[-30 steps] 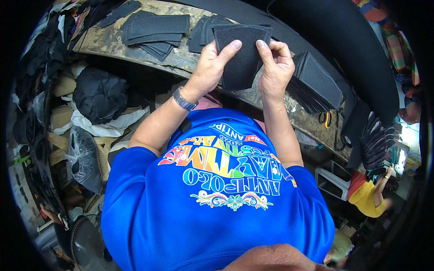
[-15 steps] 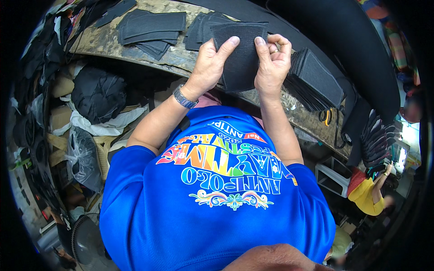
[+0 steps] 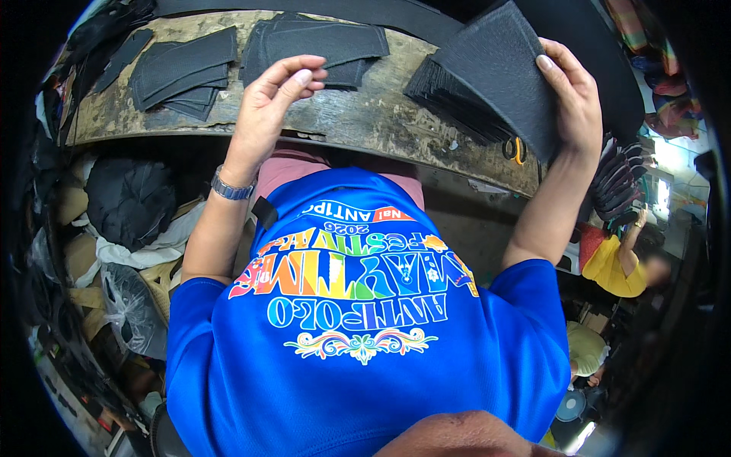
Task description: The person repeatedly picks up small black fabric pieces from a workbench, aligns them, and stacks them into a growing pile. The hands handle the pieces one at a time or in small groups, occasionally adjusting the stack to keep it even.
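Over the worn wooden workbench, your two hands are apart. Your right hand is closed on a black textured fabric piece, thumb behind and fingers over its right edge, holding it tilted above the right end of the bench. It looks like the top sheet of a fanned stack of similar black cut pieces that rests on the bench just below it; whether the sheet has fully left that stack you cannot tell from here. Your left hand holds nothing: its fingers are loosely curled, hovering above the middle of the bench, near the front edge of a flat pile of dark pieces. Another pile of dark cut pieces lies toward the left end of the bench.

Judging by this, you are in the middle of lifting and sorting one piece from the right-hand stack. The next move calls for a firm pinch so only one sheet comes away, and for your free left hand to meet the piece and steady its loose edge. A small pair of orange-handled snips hangs at the bench's right front edge, below the stack.
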The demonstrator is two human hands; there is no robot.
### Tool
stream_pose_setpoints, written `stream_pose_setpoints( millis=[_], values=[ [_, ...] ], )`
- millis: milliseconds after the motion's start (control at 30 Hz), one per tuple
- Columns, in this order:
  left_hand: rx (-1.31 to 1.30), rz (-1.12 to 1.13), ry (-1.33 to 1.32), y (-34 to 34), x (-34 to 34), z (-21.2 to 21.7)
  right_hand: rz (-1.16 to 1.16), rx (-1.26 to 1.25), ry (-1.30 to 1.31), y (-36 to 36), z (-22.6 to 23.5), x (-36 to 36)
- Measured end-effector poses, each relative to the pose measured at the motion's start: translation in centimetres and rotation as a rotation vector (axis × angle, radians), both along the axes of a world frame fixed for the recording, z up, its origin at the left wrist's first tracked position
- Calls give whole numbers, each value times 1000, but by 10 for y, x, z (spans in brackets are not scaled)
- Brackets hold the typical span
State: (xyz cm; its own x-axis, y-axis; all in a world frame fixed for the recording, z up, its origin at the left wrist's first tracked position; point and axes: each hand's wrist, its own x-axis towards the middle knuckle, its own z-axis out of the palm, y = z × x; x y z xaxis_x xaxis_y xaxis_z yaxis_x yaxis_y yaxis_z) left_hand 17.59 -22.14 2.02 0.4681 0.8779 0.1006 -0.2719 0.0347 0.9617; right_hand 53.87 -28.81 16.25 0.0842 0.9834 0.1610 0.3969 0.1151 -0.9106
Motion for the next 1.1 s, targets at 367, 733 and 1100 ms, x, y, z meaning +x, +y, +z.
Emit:
stream_pose_setpoints(
  millis=[367, 733, 1100],
  values=[
    [-36, 90, 186, -3, -39, -23, 15, -281, -490, 40, -84, 71],
    [927, 467, 1035, 84, -124, -29, 291, 347, -515, 71, -100, -115],
    [841, 392, 1265, 134, -150, -71, 260, 65, -793, 149, -172, -183]
  ],
)
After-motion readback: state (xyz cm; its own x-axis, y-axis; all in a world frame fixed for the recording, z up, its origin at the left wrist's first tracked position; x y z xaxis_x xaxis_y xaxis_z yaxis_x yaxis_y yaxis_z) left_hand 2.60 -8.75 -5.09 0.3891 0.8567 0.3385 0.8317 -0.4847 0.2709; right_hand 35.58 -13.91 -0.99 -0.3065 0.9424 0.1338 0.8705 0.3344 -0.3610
